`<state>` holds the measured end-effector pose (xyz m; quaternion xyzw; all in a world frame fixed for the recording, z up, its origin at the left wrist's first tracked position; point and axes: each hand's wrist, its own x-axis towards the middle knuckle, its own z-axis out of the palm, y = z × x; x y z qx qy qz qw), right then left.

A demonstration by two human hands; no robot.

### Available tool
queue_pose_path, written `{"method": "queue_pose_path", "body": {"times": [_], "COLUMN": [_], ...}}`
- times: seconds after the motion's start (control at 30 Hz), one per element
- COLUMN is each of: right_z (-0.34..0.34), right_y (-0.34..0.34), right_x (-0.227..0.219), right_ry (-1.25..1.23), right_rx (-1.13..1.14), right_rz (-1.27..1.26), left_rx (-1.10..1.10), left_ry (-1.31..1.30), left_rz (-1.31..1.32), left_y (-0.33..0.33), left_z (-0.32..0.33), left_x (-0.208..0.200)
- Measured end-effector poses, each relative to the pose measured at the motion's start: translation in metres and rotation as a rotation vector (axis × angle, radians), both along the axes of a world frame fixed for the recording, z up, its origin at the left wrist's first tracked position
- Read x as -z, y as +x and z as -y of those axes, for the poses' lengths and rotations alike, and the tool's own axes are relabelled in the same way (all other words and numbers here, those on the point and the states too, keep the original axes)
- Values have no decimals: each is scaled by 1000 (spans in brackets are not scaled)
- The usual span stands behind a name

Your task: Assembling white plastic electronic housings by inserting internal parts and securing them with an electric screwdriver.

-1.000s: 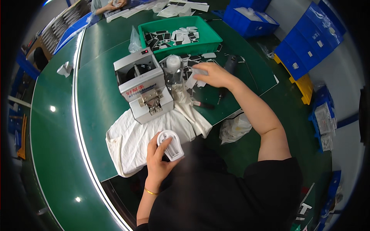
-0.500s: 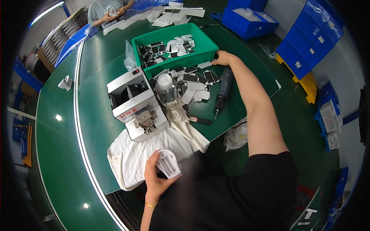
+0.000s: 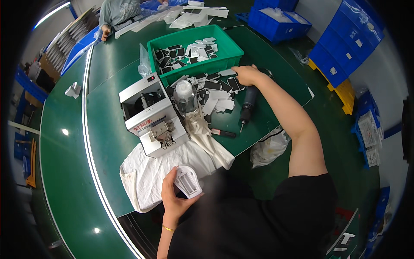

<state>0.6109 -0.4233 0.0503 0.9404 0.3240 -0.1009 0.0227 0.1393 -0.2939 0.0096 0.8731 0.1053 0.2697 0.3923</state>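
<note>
My left hand [image 3: 173, 203] grips a white plastic housing [image 3: 188, 182] by its edges, its battery-compartment side facing up. My right hand [image 3: 249, 76] is stretched forward to the near right corner of the green bin [image 3: 215, 64], fingers curled and fingertips partly hidden. It is beside a white flat cover [image 3: 226, 72] at the pile's edge and over the back end of a dark electric screwdriver [image 3: 248, 105]. White covers with black rectangular pads [image 3: 212, 86] lie heaped before the bin, and more lie inside it.
A white-grey screw feeder machine [image 3: 153, 116] stands on white cloth [image 3: 146, 177], beside a clear jar [image 3: 185, 101] with a white lid. A marker-like tube [image 3: 223, 133] lies near the table edge. Blue crates [image 3: 280, 23] stand beyond. Another person [image 3: 120, 15] is at the far side.
My right hand has drawn back slightly from the bin's corner toward the screwdriver's back end. My left hand keeps the housing almost still. The other person's hands have moved apart.
</note>
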Motion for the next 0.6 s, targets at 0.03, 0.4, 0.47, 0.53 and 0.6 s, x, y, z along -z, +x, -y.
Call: {"method": "queue_pose_path", "body": {"times": [0.03, 0.4, 0.47, 0.53, 0.6], "right_z": [-1, -1, -5, -7, -9], "right_y": [-7, 15, 6, 7, 8], "right_x": [-6, -9, -14, 0, 7], "right_ry": [-8, 299, 153, 141, 128], "right_rx": [-7, -56, 74, 114, 149], "right_rz": [-14, 215, 175, 169, 158], "left_rx": [-1, 2, -6, -4, 6], "left_ry": [0, 5, 4, 2, -1], "left_rz": [-1, -6, -11, -8, 5], "left_y": [0, 1, -2, 0, 0], "left_z": [0, 0, -1, 0, 1], "left_x": [0, -2, -1, -1, -3]}}
